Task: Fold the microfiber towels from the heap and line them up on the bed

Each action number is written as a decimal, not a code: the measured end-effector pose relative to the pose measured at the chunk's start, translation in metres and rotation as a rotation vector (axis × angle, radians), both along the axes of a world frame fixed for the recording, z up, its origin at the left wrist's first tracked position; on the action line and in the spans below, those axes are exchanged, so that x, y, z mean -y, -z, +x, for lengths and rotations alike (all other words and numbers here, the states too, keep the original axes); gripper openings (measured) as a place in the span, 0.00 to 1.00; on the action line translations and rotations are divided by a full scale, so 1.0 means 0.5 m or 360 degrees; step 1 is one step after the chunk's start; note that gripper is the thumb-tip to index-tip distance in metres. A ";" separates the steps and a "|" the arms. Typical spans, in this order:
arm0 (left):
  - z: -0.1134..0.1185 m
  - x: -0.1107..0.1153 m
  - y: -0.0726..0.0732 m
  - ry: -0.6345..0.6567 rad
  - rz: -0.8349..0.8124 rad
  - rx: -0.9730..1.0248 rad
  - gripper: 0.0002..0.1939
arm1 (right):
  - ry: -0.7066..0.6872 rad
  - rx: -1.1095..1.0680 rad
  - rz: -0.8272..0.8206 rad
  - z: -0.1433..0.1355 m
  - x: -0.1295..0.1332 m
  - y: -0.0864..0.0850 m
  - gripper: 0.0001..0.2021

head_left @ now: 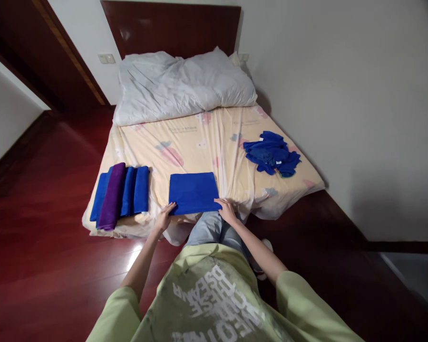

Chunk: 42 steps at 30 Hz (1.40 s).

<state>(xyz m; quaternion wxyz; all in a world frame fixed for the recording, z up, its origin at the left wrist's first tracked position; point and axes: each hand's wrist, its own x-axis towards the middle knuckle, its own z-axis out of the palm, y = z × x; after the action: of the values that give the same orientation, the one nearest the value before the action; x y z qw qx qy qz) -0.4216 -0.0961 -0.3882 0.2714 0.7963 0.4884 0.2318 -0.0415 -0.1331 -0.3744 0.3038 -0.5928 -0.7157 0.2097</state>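
A blue towel (193,192) lies flat as a neat rectangle at the near edge of the bed, its long side towards me. My left hand (165,217) grips its near left corner. At the near right corner, my right hand (227,210) pinches the cloth between thumb and fingers. To the left, several rolled blue towels (140,189) lie side by side, with a purple rolled towel (112,197) resting on top of them. A crumpled heap of blue cloths (272,154), with small white tags showing, sits on the right side of the bed.
The bed (139,147) has a cream, strawberry-patterned cover under a thin translucent sheet. A white quilt (185,85) is bunched before the dark wooden headboard (171,28). A white wall (360,118) runs along the right. Dark red flooring (50,256) surrounds the bed's left and near sides.
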 end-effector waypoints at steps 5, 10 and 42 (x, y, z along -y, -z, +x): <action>0.003 -0.021 -0.016 -0.0255 -0.0040 0.0267 0.29 | 0.0120 -0.0255 -0.0002 0.014 -0.019 0.012 0.35; 0.008 -0.032 -0.034 -0.0439 -0.0113 0.0345 0.19 | 0.0154 -0.0450 -0.0006 0.018 -0.036 0.022 0.27; 0.027 -0.077 0.009 -0.1025 -0.0387 0.0825 0.24 | 0.0867 -0.0776 -0.0243 0.002 -0.086 0.047 0.27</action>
<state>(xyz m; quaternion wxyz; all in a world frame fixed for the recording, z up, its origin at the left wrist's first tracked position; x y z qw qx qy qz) -0.4082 -0.0574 -0.3927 0.3908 0.4807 0.6514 0.4379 -0.0403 -0.0902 -0.3979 0.4650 -0.7151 -0.4207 0.3089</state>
